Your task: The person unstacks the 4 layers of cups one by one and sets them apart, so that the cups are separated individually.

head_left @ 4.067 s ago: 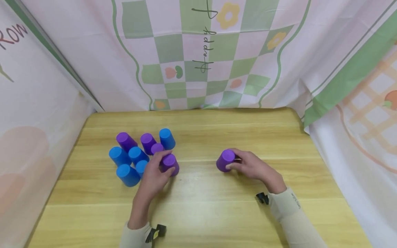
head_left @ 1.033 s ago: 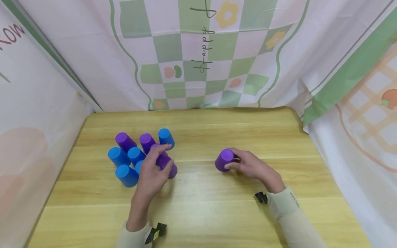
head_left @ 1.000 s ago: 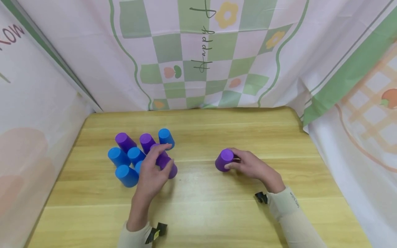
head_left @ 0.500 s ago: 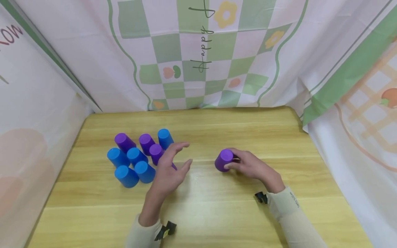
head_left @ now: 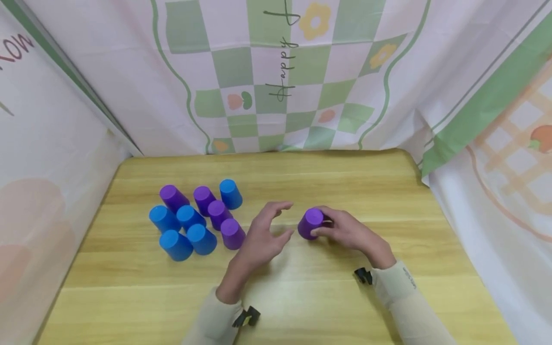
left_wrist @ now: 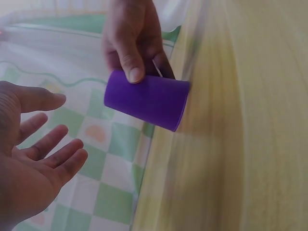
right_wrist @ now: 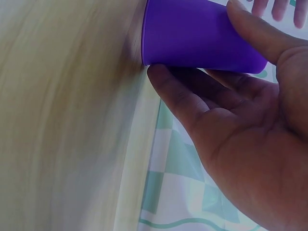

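Note:
My right hand [head_left: 351, 232] holds a purple cup [head_left: 310, 224], base up, between thumb and fingers. In the right wrist view that cup [right_wrist: 197, 36] shows its rim close to the table. Just left of it my left hand [head_left: 264, 237] holds nothing; thumb and fingers are spread apart, facing the cup with a gap between. The left wrist view also shows the left hand [left_wrist: 33, 149] with loose fingers, apart from the held cup [left_wrist: 144, 98]. Nearest behind the left hand stands another upside-down purple cup [head_left: 232, 234].
Several upside-down cups stand grouped at the left: blue ones, such as the front blue cup [head_left: 176, 245] and the back blue cup [head_left: 231, 194], and purple ones, such as the corner purple cup [head_left: 174, 198]. A printed curtain [head_left: 276, 124] hangs along the back of the wooden table [head_left: 327, 306].
My left hand has let go of the purple cup at the right of the group and moved right toward the held cup. The right hand stays in place with its cup.

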The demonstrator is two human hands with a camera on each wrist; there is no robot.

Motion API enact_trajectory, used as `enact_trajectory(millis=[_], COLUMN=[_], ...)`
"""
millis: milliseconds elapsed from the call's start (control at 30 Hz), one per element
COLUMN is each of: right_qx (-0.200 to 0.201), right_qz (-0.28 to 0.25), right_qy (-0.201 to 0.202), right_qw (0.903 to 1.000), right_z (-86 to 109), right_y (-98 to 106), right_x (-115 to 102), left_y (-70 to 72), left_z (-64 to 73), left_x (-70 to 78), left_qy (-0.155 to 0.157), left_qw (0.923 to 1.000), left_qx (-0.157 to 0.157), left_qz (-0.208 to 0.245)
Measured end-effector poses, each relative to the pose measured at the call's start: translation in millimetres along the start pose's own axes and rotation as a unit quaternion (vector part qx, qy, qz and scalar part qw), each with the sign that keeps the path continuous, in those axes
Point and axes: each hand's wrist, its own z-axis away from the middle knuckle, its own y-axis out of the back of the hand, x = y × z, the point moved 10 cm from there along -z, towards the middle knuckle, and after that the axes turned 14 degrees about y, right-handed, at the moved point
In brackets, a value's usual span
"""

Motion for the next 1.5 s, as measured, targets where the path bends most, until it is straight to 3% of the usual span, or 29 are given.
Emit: enact_trajectory(millis=[167,600,800,967,1200,1500], right_qx=[0.000,-0.003,0.006,-0.003,-0.035,-0.041], right_qz=[-0.001,-0.031,0.057,0.132,0.128,0.120], right_qy=[-0.007,-0.017,-0.023,-0.068,-0.111,-0.114], right_qw=[1.0000,0.9994,0.9981,0.9890,0.9848,0.9854], right_z=[0.2,10.2,15.8,22.7,32.3,38.8], right_y=[2.2,4.5,16.6,24.6,22.5,23.4], right_x=[-0.5,-0.2,0.1,5.9,10.3,8.9], left_y=[-9.6,-41.6,-54.2,-68.7,-81.0,-83.9], left_z=[-7.1,-20.5,-26.0,-30.2,-32.7,-32.3], left_x=[-5.9,-33.3,-29.8,-29.8,-30.9,-32.0], left_qy=[0.018,0.105,0.097,0.096,0.116,0.134], left_qw=[0.9997,0.9914,0.9916,0.9904,0.9871,0.9851], left_qx=[-0.017,-0.074,-0.084,-0.099,-0.111,-0.107], left_qz=[0.007,0.026,0.021,0.004,-0.007,-0.017])
